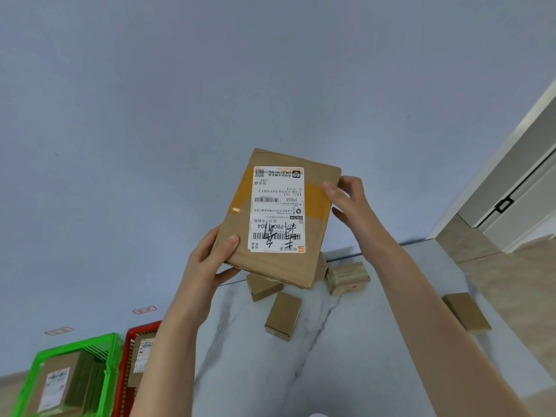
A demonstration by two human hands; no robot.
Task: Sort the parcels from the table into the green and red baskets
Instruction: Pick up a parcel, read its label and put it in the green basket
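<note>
We are holding a flat brown cardboard parcel [276, 218] up in the air in front of the pale blue-grey wall [210, 85], above the far edge of the white marble-patterned counter [346, 356]. Its long axis is running almost upright, from 6 o'clock to 12 o'clock, with the top leaning slightly toward 1 o'clock. Its broad face is facing us. The white shipping label [276, 209] on that face is sitting upside down, with its orange logo corner pointing toward 5 o'clock. A band of yellow packing tape [316, 203] is crossing the parcel's short width beneath the label.

Our left hand [210, 257] is gripping the corner at 7 o'clock, the thumb pressing on the front face and the fingers [228, 273] curling under the bottom edge. Our right hand [346, 200] is gripping the edge at 3 o'clock, the thumb lying over the tape and the other fingers reaching behind.

On the counter at 6 o'clock from the held parcel, a small plain cardboard box [282, 316] is lying on its own. A second small box [263, 285] is lying just beyond it, partly hidden. A tape-wrapped box [347, 278] is sitting at 5 o'clock, and a flat brown box [466, 313] is lying at 4 o'clock near the counter's right edge.

At 7 o'clock in our view, the green plastic basket [111, 356] is holding a labelled brown parcel [60, 380]. Just beside it the red plastic basket [129, 335] is holding another labelled package [141, 356], partly hidden by our left forearm.
</note>
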